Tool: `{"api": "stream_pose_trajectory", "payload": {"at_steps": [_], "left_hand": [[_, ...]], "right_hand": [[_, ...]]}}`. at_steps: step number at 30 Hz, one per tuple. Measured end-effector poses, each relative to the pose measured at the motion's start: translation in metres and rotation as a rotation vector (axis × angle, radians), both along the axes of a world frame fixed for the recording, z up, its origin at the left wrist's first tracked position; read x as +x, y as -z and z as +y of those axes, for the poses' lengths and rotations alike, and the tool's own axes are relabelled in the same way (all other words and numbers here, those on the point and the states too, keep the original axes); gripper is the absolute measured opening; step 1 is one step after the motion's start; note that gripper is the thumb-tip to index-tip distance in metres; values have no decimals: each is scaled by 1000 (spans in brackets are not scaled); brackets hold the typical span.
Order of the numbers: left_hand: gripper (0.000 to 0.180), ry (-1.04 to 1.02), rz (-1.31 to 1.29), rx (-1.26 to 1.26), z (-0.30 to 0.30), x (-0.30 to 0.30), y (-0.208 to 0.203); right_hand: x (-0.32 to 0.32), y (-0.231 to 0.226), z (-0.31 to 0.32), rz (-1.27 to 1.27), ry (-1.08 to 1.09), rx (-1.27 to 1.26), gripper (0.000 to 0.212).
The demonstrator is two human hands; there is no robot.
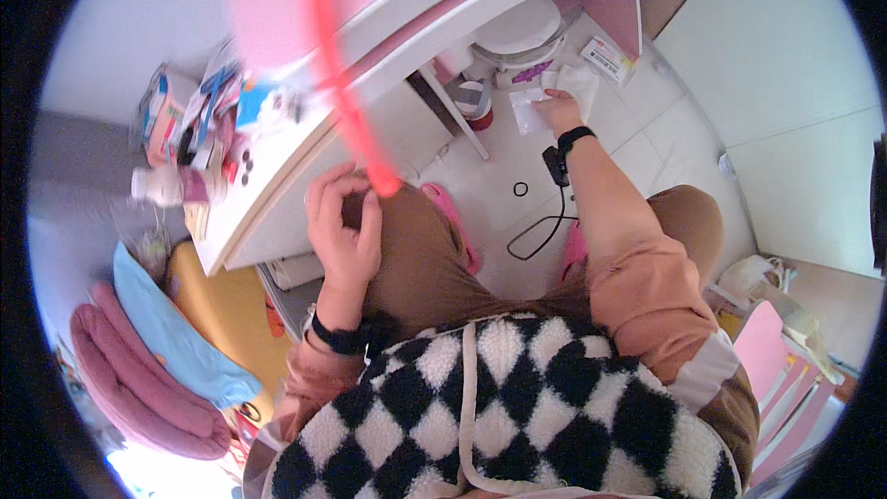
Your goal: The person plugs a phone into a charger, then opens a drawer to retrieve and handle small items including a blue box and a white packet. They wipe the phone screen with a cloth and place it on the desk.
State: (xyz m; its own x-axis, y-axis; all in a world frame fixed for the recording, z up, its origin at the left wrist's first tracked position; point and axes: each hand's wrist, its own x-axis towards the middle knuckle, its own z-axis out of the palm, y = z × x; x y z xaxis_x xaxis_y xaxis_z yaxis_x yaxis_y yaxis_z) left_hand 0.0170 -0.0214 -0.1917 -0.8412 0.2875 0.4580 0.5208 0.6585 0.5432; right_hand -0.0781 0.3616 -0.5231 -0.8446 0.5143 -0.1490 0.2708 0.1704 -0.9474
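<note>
My right hand [562,114] reaches down toward the floor under the desk, its fingers closed on the edge of a small translucent plastic bag [527,113]. What the bag holds is too pale to make out. Another whitish bag or sheet [586,83] lies just beyond that hand. My left hand [344,226] rests by my left knee, fingers loosely bent and thumb apart, with nothing in it. A blurred red strap [334,83] hangs in front of the view, its lower end appearing close to the left fingers. Both wrists wear black bands.
A black cord [540,249] and a black ring [520,189] lie on the tiled floor between pink slippers [450,222]. A white-lidded bin [517,28] and a small white box [605,60] stand beyond. The desk [268,189] at left carries a bottle [176,186] and clutter.
</note>
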Motion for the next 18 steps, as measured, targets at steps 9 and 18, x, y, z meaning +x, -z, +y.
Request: {"api": "stream_pose_trajectory", "payload": {"at_steps": [9, 18], "left_hand": [[22, 215, -115, 151, 6, -19, 4], [15, 251, -420, 326, 21, 10, -4]], "right_hand": [[80, -246, -51, -156, -406, -625, 24], [125, -315, -146, 245, -572, -681, 20]]}}
